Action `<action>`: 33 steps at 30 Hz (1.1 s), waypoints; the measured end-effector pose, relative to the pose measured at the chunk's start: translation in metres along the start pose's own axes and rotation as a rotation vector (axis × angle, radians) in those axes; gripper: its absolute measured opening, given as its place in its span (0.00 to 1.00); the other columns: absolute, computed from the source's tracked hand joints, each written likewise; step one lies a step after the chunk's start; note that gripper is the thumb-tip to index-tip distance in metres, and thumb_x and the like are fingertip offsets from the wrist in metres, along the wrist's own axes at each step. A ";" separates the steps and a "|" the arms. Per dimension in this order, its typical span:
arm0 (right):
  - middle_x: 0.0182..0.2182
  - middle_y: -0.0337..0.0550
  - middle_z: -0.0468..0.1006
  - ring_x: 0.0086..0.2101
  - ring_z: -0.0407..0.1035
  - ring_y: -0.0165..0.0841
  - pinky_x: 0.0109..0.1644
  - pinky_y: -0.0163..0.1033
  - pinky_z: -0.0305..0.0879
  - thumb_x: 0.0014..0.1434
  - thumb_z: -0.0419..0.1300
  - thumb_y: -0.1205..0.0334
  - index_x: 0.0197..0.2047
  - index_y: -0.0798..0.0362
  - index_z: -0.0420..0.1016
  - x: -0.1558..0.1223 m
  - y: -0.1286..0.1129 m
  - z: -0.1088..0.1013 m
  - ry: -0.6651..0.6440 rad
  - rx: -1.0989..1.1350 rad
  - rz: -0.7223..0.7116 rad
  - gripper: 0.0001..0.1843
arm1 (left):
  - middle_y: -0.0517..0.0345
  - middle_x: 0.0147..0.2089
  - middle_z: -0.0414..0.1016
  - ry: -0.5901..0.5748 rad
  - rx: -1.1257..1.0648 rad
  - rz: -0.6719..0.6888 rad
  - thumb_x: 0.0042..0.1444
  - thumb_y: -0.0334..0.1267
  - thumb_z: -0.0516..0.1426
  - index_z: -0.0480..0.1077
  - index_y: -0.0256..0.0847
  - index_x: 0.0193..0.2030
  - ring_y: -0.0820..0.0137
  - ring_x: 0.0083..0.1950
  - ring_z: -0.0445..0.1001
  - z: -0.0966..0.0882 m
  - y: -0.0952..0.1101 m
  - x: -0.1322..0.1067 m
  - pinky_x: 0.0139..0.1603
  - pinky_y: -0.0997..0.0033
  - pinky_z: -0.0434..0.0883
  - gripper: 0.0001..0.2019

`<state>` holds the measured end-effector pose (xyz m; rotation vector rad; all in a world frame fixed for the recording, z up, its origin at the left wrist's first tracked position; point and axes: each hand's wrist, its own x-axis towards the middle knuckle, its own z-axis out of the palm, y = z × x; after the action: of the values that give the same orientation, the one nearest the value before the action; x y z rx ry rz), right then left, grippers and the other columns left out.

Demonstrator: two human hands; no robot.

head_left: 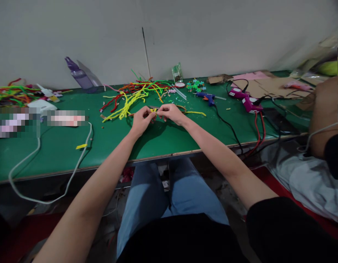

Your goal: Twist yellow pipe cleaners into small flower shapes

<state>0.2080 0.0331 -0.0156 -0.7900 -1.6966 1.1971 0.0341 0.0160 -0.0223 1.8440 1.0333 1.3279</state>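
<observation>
Both hands meet over the green table, close to its front middle. Fingers of my left hand are closed in a pinch on a small bent piece of yellow pipe cleaner. From the other side, my right hand pinches the same piece between thumb and fingertips. A loose yellow pipe cleaner lies just right of my right hand. Behind my hands spreads a pile of yellow, red, orange and green pipe cleaners. Something thin, perhaps scissors, is partly hidden behind my fingers.
A blue glue gun lies to the right, its black cord hanging over the edge. Purple electrical boxes and cardboard are farther right. A purple bottle leans at the wall. A white cable loops left; another person's arm shows right.
</observation>
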 end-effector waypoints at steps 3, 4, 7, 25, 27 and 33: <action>0.21 0.38 0.72 0.21 0.63 0.23 0.21 0.29 0.61 0.55 0.62 0.65 0.26 0.59 0.72 0.000 0.001 -0.001 0.005 -0.011 0.001 0.08 | 0.62 0.25 0.71 0.000 0.005 0.019 0.53 0.37 0.59 0.61 0.41 0.26 0.74 0.26 0.71 0.000 0.001 0.000 0.26 0.72 0.71 0.11; 0.22 0.39 0.72 0.21 0.64 0.23 0.21 0.29 0.61 0.56 0.62 0.64 0.27 0.59 0.72 0.001 0.002 -0.001 0.002 -0.007 0.006 0.08 | 0.62 0.25 0.71 0.002 0.006 0.023 0.53 0.37 0.59 0.61 0.41 0.26 0.74 0.26 0.71 0.000 0.001 0.000 0.26 0.72 0.71 0.11; 0.25 0.41 0.74 0.25 0.67 0.25 0.22 0.28 0.62 0.56 0.63 0.60 0.30 0.59 0.74 0.001 0.004 -0.002 -0.031 0.025 0.035 0.09 | 0.63 0.24 0.70 0.010 0.014 0.020 0.53 0.39 0.60 0.62 0.41 0.26 0.74 0.24 0.69 0.000 0.002 -0.001 0.25 0.72 0.70 0.11; 0.22 0.40 0.73 0.21 0.65 0.23 0.20 0.27 0.61 0.56 0.62 0.64 0.30 0.60 0.74 0.002 0.006 -0.004 -0.038 0.030 0.047 0.07 | 0.61 0.25 0.71 -0.002 -0.078 -0.080 0.56 0.40 0.56 0.66 0.39 0.28 0.73 0.25 0.72 0.002 0.000 0.001 0.23 0.73 0.71 0.09; 0.23 0.40 0.74 0.21 0.65 0.24 0.20 0.27 0.61 0.56 0.61 0.63 0.30 0.60 0.74 0.002 0.005 -0.004 -0.030 0.027 0.050 0.08 | 0.60 0.26 0.72 -0.012 -0.100 -0.100 0.56 0.40 0.56 0.67 0.39 0.29 0.72 0.26 0.73 0.002 0.000 0.002 0.23 0.73 0.71 0.09; 0.23 0.38 0.73 0.23 0.66 0.24 0.22 0.27 0.61 0.55 0.63 0.63 0.33 0.60 0.75 0.002 0.004 -0.003 -0.004 -0.020 -0.019 0.07 | 0.59 0.25 0.73 -0.141 -0.058 -0.120 0.51 0.39 0.60 0.66 0.39 0.29 0.71 0.26 0.73 0.001 -0.004 0.002 0.24 0.72 0.71 0.08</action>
<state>0.2103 0.0376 -0.0181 -0.7818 -1.7181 1.1712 0.0349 0.0193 -0.0250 1.7759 1.0048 1.1297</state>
